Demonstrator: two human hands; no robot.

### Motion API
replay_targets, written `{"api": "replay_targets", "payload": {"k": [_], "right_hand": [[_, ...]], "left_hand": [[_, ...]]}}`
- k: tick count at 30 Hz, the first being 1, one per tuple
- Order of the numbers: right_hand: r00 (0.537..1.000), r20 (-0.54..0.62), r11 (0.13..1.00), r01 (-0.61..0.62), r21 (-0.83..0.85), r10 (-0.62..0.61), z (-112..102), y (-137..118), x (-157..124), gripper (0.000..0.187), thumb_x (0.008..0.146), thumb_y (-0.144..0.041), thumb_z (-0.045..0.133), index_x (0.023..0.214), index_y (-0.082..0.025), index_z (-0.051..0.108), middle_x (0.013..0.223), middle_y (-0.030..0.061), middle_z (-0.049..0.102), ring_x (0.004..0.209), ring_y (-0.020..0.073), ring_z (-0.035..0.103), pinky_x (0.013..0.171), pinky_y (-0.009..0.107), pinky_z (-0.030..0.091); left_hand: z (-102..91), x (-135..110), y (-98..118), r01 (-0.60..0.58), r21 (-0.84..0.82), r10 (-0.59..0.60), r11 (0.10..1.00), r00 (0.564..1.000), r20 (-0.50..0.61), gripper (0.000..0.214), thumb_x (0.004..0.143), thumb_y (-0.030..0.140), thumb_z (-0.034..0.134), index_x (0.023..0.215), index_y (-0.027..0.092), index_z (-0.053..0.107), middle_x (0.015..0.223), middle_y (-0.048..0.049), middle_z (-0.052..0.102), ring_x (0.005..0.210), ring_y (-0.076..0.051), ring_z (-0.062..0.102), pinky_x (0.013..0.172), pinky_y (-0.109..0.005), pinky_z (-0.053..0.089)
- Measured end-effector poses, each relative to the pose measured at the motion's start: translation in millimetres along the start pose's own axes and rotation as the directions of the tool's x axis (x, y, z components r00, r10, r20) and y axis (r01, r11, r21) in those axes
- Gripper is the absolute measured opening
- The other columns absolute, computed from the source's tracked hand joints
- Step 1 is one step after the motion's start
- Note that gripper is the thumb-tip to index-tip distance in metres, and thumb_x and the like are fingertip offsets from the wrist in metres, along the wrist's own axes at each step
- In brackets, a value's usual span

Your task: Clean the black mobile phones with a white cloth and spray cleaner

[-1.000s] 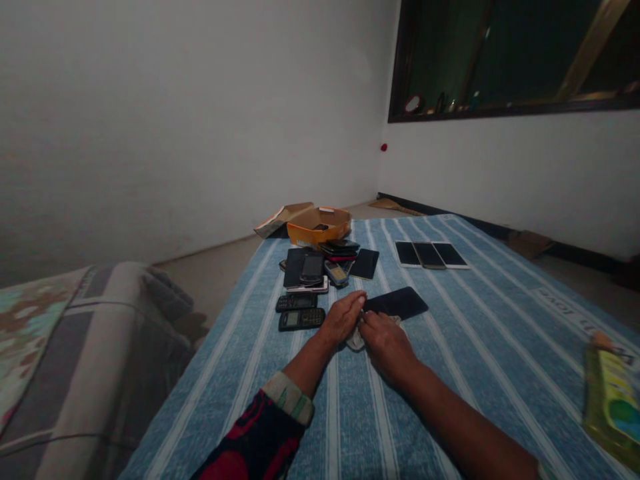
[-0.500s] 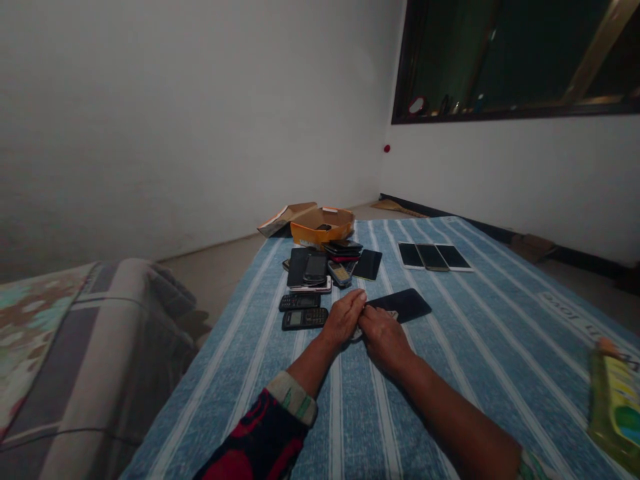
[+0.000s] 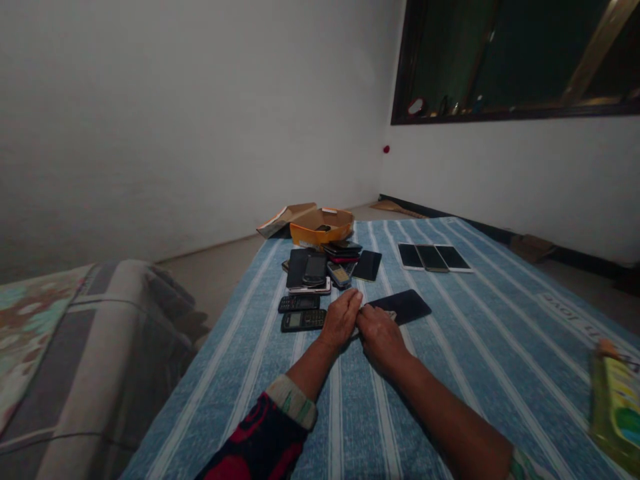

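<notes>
My left hand (image 3: 343, 316) is closed, fingers pressed together, at the near left end of a dark smartphone (image 3: 404, 306). Right beside it, my right hand (image 3: 382, 333) is curled into a fist over the phone's lower left part. A pale, thin cloth-like piece (image 3: 392, 315) peeks out from under the right fingers; most of it is hidden. The dark phone lies slanted with its black face up. Just left of my left hand are two black keypad phones (image 3: 303, 320), one behind the other.
Beyond the hands, a pile of phones (image 3: 314, 268) sits before an open orange box (image 3: 320, 235). Three pale-framed smartphones (image 3: 433, 257) lie side by side on the blue striped cloth (image 3: 450, 373). A yellow bottle (image 3: 617, 407) is at the right edge. A covered seat (image 3: 115, 347) stands left.
Both hands stay over the phone, having shifted only very slightly. Less of the pale piece shows between them now. The phones and box are unmoved.
</notes>
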State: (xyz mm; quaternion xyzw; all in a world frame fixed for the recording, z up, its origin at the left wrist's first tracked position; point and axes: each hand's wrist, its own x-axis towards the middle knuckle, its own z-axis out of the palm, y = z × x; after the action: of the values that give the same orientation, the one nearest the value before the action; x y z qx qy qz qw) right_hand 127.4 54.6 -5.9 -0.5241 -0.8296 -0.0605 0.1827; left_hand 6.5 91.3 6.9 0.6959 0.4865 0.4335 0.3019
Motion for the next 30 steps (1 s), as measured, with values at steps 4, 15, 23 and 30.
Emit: {"api": "replay_targets", "payload": {"k": [4, 15, 23, 30], "right_hand": [[0.999, 0.016, 0.999, -0.043, -0.013, 0.044, -0.9, -1.4, 8.5, 0.028, 0.089, -0.003, 0.044, 0.100, -0.013, 0.067, 0.096, 0.0108, 0.065, 0.089, 0.0219, 0.056, 0.081, 0.031, 0.040], [0.999, -0.030, 0.999, 0.033, 0.013, -0.033, -1.0, 0.4, -10.8, 0.029, 0.086, -0.001, 0.045, 0.101, -0.014, 0.066, 0.099, 0.0094, 0.064, 0.095, 0.0222, 0.055, 0.091, 0.033, 0.039], [0.999, 0.022, 0.999, -0.043, 0.013, 0.042, -4.5, -5.7, 6.9, 0.028, 0.088, -0.003, 0.045, 0.102, -0.012, 0.067, 0.097, 0.0115, 0.065, 0.091, 0.0225, 0.057, 0.084, 0.033, 0.042], [0.998, -0.049, 0.998, 0.048, 0.033, -0.047, 2.7, 0.8, -18.8, 0.029, 0.086, 0.000, 0.046, 0.100, -0.014, 0.067, 0.101, 0.0108, 0.065, 0.102, 0.0224, 0.057, 0.095, 0.034, 0.040]], "left_hand": [[-0.5, -0.2, 1.1, -0.017, -0.008, 0.017, 1.000, 1.000, 0.002, 0.036, 0.094, 0.045, 0.040, 0.089, 0.020, 0.065, 0.090, -0.0032, 0.070, 0.091, -0.021, 0.064, 0.088, -0.031, 0.047], [0.9, 1.7, -2.2, -0.005, -0.007, 0.005, 1.000, 1.000, 0.006, 0.036, 0.093, 0.046, 0.040, 0.092, 0.020, 0.065, 0.093, -0.0043, 0.070, 0.090, -0.022, 0.064, 0.088, -0.033, 0.047], [-1.3, 1.7, -2.0, -0.021, -0.023, 0.022, 1.000, 1.000, 0.014, 0.038, 0.093, 0.047, 0.041, 0.095, 0.018, 0.066, 0.095, -0.0059, 0.070, 0.094, -0.022, 0.064, 0.089, -0.033, 0.047], [-1.3, 1.5, -2.5, -0.019, -0.004, 0.019, 1.000, 1.000, 0.016, 0.037, 0.093, 0.046, 0.041, 0.092, 0.019, 0.067, 0.091, -0.0038, 0.070, 0.088, -0.021, 0.064, 0.086, -0.032, 0.048]]}}
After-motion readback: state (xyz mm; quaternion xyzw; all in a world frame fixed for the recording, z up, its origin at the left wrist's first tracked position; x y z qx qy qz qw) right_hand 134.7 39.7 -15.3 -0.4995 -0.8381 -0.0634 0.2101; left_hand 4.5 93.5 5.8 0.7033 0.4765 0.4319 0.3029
